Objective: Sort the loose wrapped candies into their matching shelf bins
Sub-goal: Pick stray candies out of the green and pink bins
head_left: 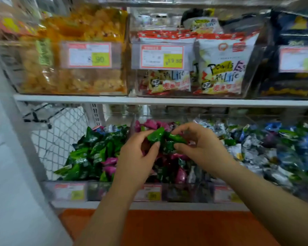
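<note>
Both my hands hover over the middle bin of the lower shelf, which holds mostly magenta wrapped candies with some green ones mixed in. My left hand pinches a green wrapped candy between thumb and fingers. My right hand pinches green wrapped candies just beside it; the two hands nearly touch. The left bin is filled with green candies and a few stray magenta ones. The right bin holds mixed white, blue and green candies.
Clear bins on the upper shelf hold yellow snack bags, red and white snack bags and dark bags. Price labels front each bin. A white wire mesh panel stands at left. An orange surface lies below.
</note>
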